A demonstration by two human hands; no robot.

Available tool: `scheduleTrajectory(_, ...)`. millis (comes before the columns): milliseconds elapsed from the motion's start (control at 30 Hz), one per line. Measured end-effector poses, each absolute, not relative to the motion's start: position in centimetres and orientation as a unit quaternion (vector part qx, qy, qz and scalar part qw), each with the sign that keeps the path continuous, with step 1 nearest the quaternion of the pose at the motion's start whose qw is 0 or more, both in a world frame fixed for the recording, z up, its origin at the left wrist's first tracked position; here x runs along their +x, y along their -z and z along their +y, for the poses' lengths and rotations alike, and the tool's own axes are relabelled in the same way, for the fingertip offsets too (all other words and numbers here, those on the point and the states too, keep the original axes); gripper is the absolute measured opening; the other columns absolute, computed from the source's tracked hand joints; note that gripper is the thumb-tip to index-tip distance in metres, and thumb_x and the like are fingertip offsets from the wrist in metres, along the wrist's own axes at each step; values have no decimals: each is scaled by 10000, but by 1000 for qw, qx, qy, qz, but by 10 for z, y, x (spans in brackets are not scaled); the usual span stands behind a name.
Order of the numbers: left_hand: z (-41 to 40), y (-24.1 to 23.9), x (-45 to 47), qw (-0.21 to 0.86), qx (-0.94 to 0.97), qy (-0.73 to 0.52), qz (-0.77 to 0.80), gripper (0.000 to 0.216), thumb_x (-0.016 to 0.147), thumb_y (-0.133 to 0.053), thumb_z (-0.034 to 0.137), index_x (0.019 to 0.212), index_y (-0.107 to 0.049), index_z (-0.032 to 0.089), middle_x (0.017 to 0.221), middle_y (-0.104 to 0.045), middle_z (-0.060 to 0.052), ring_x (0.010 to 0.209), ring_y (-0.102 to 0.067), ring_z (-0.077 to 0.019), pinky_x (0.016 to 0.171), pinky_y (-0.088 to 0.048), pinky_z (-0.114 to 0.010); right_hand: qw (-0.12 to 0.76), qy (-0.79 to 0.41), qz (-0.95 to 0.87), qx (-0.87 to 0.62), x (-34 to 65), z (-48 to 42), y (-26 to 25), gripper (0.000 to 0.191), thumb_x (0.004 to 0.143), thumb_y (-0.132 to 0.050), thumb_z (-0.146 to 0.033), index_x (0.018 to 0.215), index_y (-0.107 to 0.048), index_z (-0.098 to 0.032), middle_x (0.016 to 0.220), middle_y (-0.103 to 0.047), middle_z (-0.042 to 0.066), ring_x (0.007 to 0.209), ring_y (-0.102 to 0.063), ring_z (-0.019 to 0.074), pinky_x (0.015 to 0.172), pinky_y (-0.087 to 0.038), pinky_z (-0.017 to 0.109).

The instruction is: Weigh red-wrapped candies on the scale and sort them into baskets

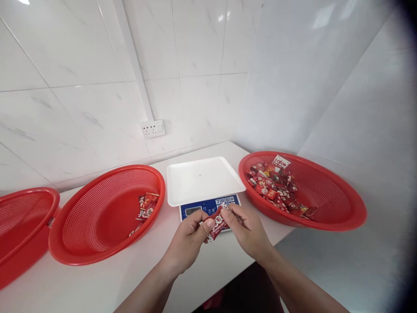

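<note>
Both my hands meet just in front of a small scale (pixel 208 204) and pinch one red-and-white wrapped candy (pixel 217 224) between them. My left hand (pixel 189 239) grips its lower end with closed fingers. My right hand (pixel 246 228) pinches its upper end. The scale carries a bare white tray (pixel 203 180) and has a blue keypad front. A red mesh basket (pixel 325 208) on the right holds many red wrapped candies (pixel 276 184). Another red mesh basket (pixel 97 217) on the left holds a few candies (pixel 146 206).
A third red basket (pixel 22 226) sits at the far left edge. The white counter (pixel 130 278) runs along a white tiled wall with a power socket (pixel 152 128). The counter's front edge lies just below my wrists; a white wall closes the right side.
</note>
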State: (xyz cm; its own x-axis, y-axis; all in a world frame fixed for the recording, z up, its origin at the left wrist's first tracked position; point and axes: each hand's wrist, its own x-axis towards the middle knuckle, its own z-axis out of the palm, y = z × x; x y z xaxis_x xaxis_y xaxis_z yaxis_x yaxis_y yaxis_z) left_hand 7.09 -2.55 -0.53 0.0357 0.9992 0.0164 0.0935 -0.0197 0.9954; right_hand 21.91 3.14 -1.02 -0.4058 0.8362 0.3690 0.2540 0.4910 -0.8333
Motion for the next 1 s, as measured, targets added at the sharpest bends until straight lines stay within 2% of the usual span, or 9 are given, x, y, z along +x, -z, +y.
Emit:
scheduleTrajectory(133, -22, 4, 73, 457, 529, -481, 529, 364, 837, -471, 496, 642, -445, 189, 590, -440, 45, 581, -358, -112, 559, -282, -227, 436, -385, -725, -369, 221, 28, 8, 391, 872, -398, -457, 588, -416, -190, 534, -392, -35, 515, -370, 97, 486, -307, 224)
scheduleTrajectory(333, -22, -2, 74, 482, 551, -470, 493, 351, 832, -495, 473, 632, -436, 191, 608, -420, 49, 593, -364, -110, 566, -290, -222, 359, -504, -704, -348, 229, 31, 5, 452, 853, -378, -549, 589, -442, -187, 529, -480, -17, 499, -423, 107, 487, -335, 236)
scheduleTrajectory(467, -23, -5, 80, 470, 557, -468, 499, 388, 853, -440, 500, 616, -442, 193, 603, -441, 43, 594, -393, -118, 576, -312, -229, 395, -446, -713, -369, 231, 28, 3, 470, 863, -367, -538, 552, -422, -189, 507, -430, -22, 497, -415, 111, 484, -330, 240)
scheduleTrajectory(633, -23, -3, 89, 476, 531, -483, 508, 424, 869, -375, 530, 619, -465, 199, 586, -490, 33, 609, -448, -138, 623, -359, -250, 432, -369, -729, -383, 230, 21, 1, 463, 877, -357, -498, 535, -434, -195, 513, -457, -3, 516, -422, 128, 511, -348, 254)
scheduleTrajectory(767, -22, 0, 95, 426, 540, -493, 533, 449, 868, -366, 545, 588, -436, 200, 576, -464, 32, 601, -434, -136, 602, -342, -247, 450, -324, -733, -393, 230, 18, 2, 446, 883, -350, -466, 533, -411, -196, 501, -431, -8, 499, -392, 119, 488, -322, 250)
scheduleTrajectory(900, -21, 3, 99, 358, 558, -505, 553, 439, 868, -375, 534, 580, -404, 204, 576, -409, 40, 576, -380, -128, 558, -307, -242, 461, -312, -730, -397, 231, 18, 7, 423, 888, -348, -454, 551, -361, -198, 502, -385, -27, 482, -351, 100, 459, -277, 240)
scheduleTrajectory(1000, -20, 5, 100, 356, 566, -500, 550, 438, 869, -374, 533, 580, -397, 204, 571, -400, 45, 566, -364, -125, 545, -293, -241, 463, -349, -716, -389, 229, 19, 11, 426, 886, -349, -476, 561, -353, -200, 515, -380, -30, 492, -356, 101, 469, -285, 240)
